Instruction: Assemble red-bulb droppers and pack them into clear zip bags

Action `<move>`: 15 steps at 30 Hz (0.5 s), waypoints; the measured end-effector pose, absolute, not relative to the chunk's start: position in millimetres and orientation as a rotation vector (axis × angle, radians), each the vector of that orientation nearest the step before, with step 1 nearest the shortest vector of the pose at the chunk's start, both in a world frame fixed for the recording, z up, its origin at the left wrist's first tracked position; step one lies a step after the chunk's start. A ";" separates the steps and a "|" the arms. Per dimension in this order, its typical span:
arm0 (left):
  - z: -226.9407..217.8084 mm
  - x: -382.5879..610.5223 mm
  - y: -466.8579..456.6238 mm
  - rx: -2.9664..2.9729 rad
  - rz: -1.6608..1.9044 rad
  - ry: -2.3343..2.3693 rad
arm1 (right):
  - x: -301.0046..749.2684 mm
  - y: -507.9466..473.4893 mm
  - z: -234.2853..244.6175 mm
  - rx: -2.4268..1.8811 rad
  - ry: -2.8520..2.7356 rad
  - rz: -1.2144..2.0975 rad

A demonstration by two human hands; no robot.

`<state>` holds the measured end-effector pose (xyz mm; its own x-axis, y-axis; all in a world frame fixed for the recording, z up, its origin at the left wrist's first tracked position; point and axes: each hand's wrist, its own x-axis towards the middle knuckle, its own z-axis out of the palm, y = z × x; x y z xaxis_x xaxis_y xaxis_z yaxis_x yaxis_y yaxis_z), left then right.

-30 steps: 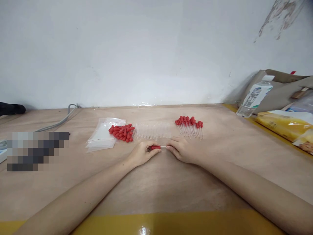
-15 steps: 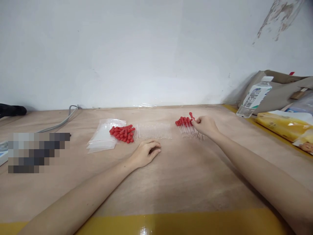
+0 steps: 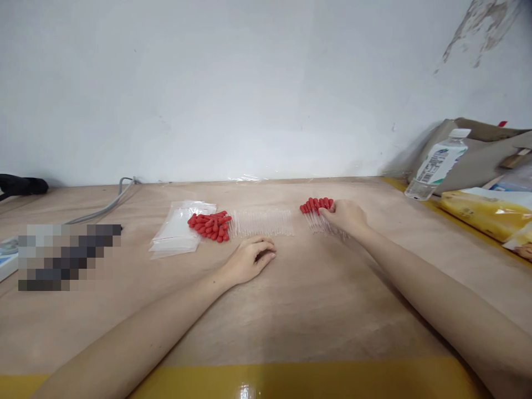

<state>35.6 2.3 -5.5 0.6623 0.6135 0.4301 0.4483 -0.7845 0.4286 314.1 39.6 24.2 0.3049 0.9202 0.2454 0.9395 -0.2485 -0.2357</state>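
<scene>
My left hand [image 3: 249, 257] rests on the table [image 3: 291, 310], fingers loosely curled and apart, holding nothing, just in front of a row of clear glass dropper tubes [image 3: 261, 223]. A pile of loose red rubber bulbs [image 3: 210, 225] lies to the left of the tubes. My right hand [image 3: 346, 217] lies over the right part of a row of finished droppers with red bulbs [image 3: 315, 208], fingers bent down onto them. Whether it grips one is hidden.
A stack of small clear plastic bags [image 3: 177, 235] lies left of the bulbs. A grey cable [image 3: 106, 206] runs along the back left. At the right stand a water bottle [image 3: 438, 163], a brown bag [image 3: 482, 149] and a yellow packet [image 3: 482, 210].
Both hands held one dropper together in front of the tubes. My right hand then carried it to the finished row and lowered onto it. The left hand stayed put.
</scene>
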 end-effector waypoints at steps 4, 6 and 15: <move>-5.0 35.5 2.2 2.598 0.832 0.835 | 281.4 40.8 23.6 -2.127 -1.804 -0.097; -4.9 35.4 2.2 2.598 0.837 0.824 | 263.9 42.8 21.0 -2.097 -1.842 -0.041; -5.2 35.5 2.1 2.584 0.828 0.808 | 234.8 64.4 13.0 -2.163 -1.899 0.144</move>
